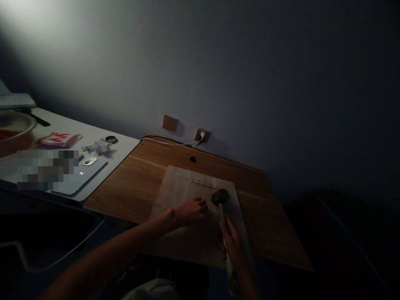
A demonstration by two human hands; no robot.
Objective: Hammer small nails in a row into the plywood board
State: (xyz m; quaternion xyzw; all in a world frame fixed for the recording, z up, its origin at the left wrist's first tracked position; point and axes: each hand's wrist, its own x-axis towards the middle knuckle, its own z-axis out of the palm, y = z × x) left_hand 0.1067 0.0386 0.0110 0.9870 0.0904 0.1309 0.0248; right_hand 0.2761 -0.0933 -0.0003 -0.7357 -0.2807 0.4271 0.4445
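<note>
My right hand (233, 241) is wrapped round the handle of a mallet (220, 197). Its dark, rounded head is over the right part of a thin pale wooden board (175, 189). Just left of the mallet, my left hand (191, 211) rests low over the same board with its fingers curled in; whatever they may hold is hidden. Beyond both hands, a row of small light pegs or nails (203, 183) runs across the board, ending near the mallet head. Dim light hides finer detail.
The board lies on a brown wooden desk (137, 166) against a wall with a plugged socket (202, 135) and white cable. At left, a white table (125, 143) carries a silver laptop (76, 185), a red-and-white packet (61, 139), crumpled plastic (100, 146) and a large bowl (26, 129).
</note>
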